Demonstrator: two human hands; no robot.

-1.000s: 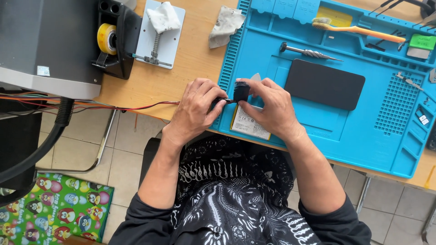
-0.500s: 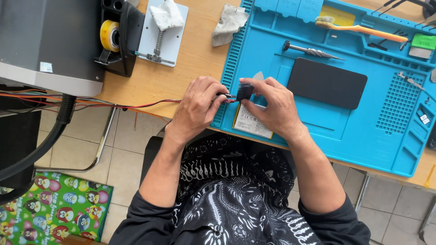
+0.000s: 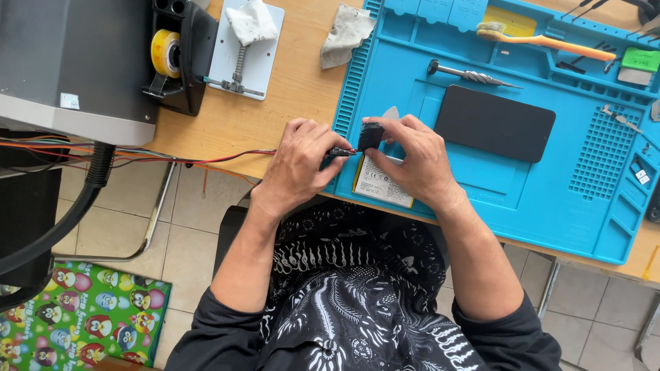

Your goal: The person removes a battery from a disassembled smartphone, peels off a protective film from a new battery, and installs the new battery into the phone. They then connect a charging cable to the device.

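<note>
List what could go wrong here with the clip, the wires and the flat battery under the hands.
1. The left hand pinches a wired clip against a small black part held by the right hand; a slip could touch the battery just below.
2. The red and black wires hang off the desk edge; a snag might jerk the clip.

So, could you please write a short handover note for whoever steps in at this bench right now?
Left hand: pinches the clip end of the red and black wires.
Right hand: holds a small black part against that clip.
Under both hands a flat white-labelled battery lies on the blue mat; a dark phone lies face down to its right.
Done: clip and part brought together.
Left: cannot tell; screwdriver and brush lie untouched.
</note>
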